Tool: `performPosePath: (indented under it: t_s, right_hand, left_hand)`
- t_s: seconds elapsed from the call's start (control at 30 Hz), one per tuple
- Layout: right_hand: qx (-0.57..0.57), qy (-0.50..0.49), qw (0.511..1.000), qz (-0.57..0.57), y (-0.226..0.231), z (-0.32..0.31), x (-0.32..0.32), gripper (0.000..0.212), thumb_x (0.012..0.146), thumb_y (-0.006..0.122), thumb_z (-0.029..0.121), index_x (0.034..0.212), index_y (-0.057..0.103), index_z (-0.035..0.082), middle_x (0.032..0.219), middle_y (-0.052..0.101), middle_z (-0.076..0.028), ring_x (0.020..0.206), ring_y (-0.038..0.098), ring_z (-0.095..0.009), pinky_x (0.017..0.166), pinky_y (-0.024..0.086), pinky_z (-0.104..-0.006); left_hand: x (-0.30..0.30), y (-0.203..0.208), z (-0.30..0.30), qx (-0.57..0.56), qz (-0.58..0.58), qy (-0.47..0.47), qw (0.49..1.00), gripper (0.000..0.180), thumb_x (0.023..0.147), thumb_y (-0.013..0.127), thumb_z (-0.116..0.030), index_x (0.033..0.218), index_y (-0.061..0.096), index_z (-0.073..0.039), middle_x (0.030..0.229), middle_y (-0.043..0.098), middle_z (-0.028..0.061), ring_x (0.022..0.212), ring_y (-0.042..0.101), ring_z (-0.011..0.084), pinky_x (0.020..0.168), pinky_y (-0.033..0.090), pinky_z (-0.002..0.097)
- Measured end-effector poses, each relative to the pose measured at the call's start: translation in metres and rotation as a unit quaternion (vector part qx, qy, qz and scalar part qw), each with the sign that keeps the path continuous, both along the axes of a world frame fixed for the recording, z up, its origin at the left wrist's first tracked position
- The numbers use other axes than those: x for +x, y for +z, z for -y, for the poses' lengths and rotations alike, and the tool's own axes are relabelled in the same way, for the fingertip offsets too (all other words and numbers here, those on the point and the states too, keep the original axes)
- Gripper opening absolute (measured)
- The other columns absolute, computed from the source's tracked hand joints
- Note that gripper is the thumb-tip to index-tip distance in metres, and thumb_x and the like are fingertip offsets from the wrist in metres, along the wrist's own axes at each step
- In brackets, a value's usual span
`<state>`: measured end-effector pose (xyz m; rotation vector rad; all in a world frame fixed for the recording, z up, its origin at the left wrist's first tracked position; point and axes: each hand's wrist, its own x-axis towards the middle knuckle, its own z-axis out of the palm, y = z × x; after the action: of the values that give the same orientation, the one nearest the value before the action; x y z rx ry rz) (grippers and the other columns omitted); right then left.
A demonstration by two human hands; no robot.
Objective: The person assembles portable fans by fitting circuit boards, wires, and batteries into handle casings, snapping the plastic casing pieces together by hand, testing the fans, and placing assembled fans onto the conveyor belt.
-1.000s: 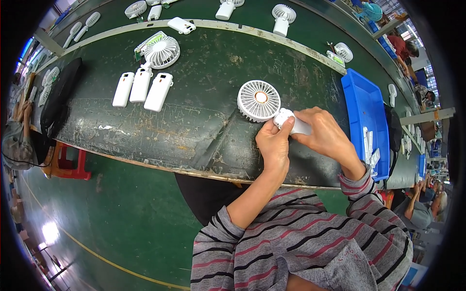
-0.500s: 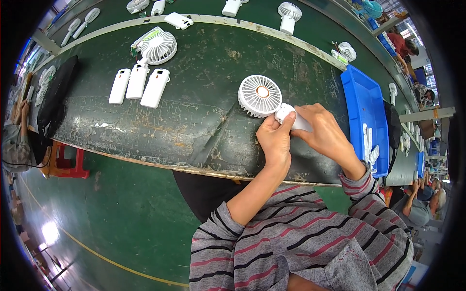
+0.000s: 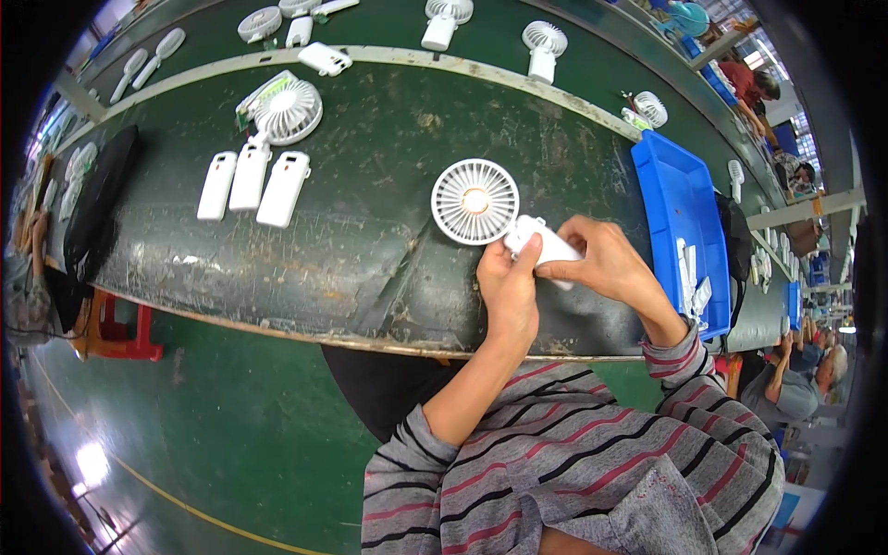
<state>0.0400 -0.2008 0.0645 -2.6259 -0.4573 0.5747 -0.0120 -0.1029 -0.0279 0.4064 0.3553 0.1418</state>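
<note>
Between my two hands is a white handheld fan [image 3: 475,202], its round grille turned up and its handle pointing right and toward me. My left hand [image 3: 511,287] grips the handle near the neck, thumb on top. Fingers of my right hand [image 3: 601,264] close round the handle's lower end. Farther left on the green bench [image 3: 370,185] lies another white fan [image 3: 289,111] with a green-labelled part beside its head. Next to it are white handle covers [image 3: 216,185], [image 3: 284,189], side by side.
A blue tray [image 3: 680,185] with white plastic pieces [image 3: 689,273] stands at my right. Beyond a pale rail [image 3: 416,57], more fans [image 3: 544,42] and a loose cover [image 3: 325,59] lie along the far strip. A black bag [image 3: 102,194] rests at the left; co-workers sit on both sides.
The fan in my hands has turned so more of its handle's flat face shows. My right hand has shifted along the handle's lower end. The whole view has shifted slightly.
</note>
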Motion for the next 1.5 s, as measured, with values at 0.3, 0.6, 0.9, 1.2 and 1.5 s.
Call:
performPosePath:
  t_s: [0.3, 0.6, 0.9, 1.2, 1.5]
  right_hand:
    - [0.257, 0.059, 0.959, -0.104, -0.036, 0.008, -0.017, 0.029, 0.077, 0.068, 0.026, 0.074, 0.061, -0.002, 0.059, 0.057, -0.008, 0.052, 0.052, -0.012, 0.049, 0.040, -0.0293]
    - [0.306, 0.066, 0.946, -0.081, -0.026, 0.002, -0.017, 0.034, 0.076, 0.068, 0.030, 0.075, 0.057, -0.002, 0.056, 0.050, -0.015, 0.045, 0.048, -0.021, 0.046, 0.036, -0.0367]
    - [0.308, 0.071, 0.947, -0.056, -0.021, -0.004, -0.023, 0.033, 0.079, 0.066, 0.028, 0.078, 0.057, -0.003, 0.058, 0.053, -0.012, 0.054, 0.053, -0.014, 0.049, 0.041, -0.0330]
    - [0.556, 0.014, 0.447, -0.700, -0.041, -0.027, -0.019, 0.052, 0.089, 0.040, 0.055, 0.082, 0.049, 0.004, 0.047, 0.031, 0.006, 0.034, 0.028, -0.002, 0.030, 0.021, -0.0196]
    - [0.551, -0.138, 0.693, -0.445, -0.044, -0.084, 0.103, 0.034, 0.085, 0.059, 0.040, 0.069, 0.049, 0.012, 0.048, 0.025, 0.011, 0.037, 0.019, 0.000, 0.035, 0.009, -0.0211]
  left_hand:
    - [-0.017, 0.011, -0.016, -0.004, 0.096, -0.029, 0.995, 0.029, 0.084, 0.058, -0.004, 0.109, 0.047, 0.003, 0.103, 0.056, 0.0142, 0.096, 0.057, 0.0220, 0.086, 0.046, 0.0330]
    - [-0.024, 0.026, -0.037, 0.135, 0.094, -0.027, 0.986, 0.044, 0.082, 0.061, -0.005, 0.119, 0.042, 0.009, 0.113, 0.054, 0.0215, 0.107, 0.054, 0.0304, 0.095, 0.042, 0.0403]
    - [-0.024, 0.033, -0.036, 0.227, 0.084, 0.004, 0.970, 0.042, 0.085, 0.054, -0.003, 0.122, 0.038, 0.010, 0.114, 0.053, 0.0212, 0.105, 0.055, 0.0299, 0.094, 0.042, 0.0402]
    - [-0.011, 0.045, -0.067, 0.140, 0.189, -0.055, 0.970, 0.050, 0.087, 0.057, -0.018, 0.126, 0.037, 0.006, 0.117, 0.052, 0.0194, 0.106, 0.054, 0.0276, 0.101, 0.035, 0.0399]
    - [-0.008, 0.012, -0.091, 0.559, -0.034, 0.084, 0.824, 0.028, 0.086, 0.051, 0.002, 0.114, 0.051, 0.005, 0.105, 0.060, 0.0152, 0.096, 0.058, 0.0191, 0.088, 0.044, 0.0287]
